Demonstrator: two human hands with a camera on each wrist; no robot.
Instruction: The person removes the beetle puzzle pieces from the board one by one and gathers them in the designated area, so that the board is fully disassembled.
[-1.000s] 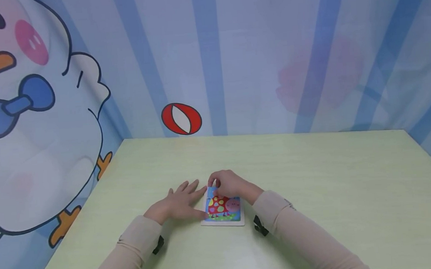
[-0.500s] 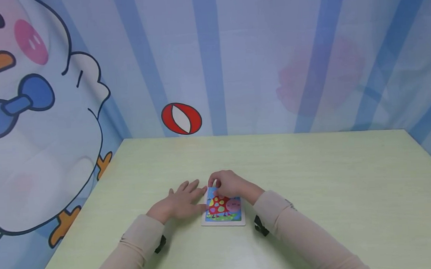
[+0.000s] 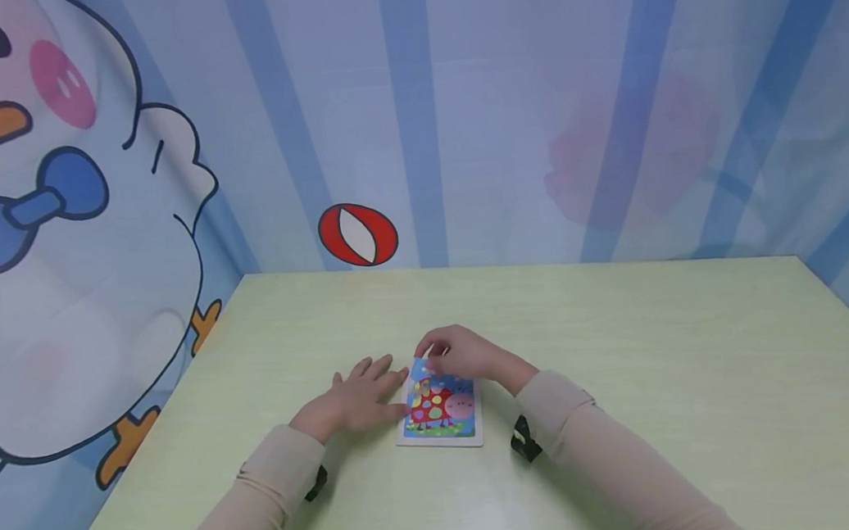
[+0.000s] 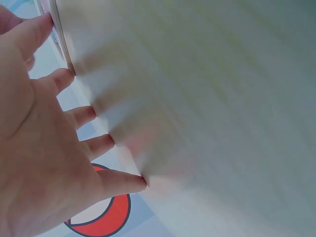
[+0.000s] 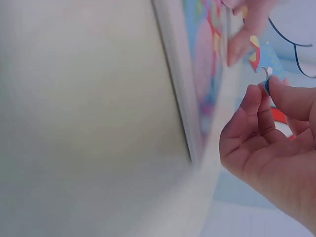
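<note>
A small square picture puzzle [image 3: 444,415] with a spotted red ladybug on blue lies flat in a white frame on the table. My right hand [image 3: 468,356] is over its far edge, thumb and fingertips pinching a thin puzzle piece [image 5: 270,55] raised off the picture. That piece is blue with red and yellow patches in the right wrist view. My left hand [image 3: 356,401] is spread at the left of the puzzle, its thumb touching the frame's left edge. In the left wrist view its fingers are extended, with the fingertips on the tabletop.
The pale green table [image 3: 623,350] stretches out on both sides of the puzzle. Behind it hangs a blue striped cloth [image 3: 504,128] printed with a large white bird and a red ball. Dark wrist straps [image 3: 525,438] show under the sleeves.
My right hand has risen slightly and moved right and away, lifting the pinched piece from the puzzle. My left thumb slid a little up the frame's edge earlier; the left hand otherwise stays put.
</note>
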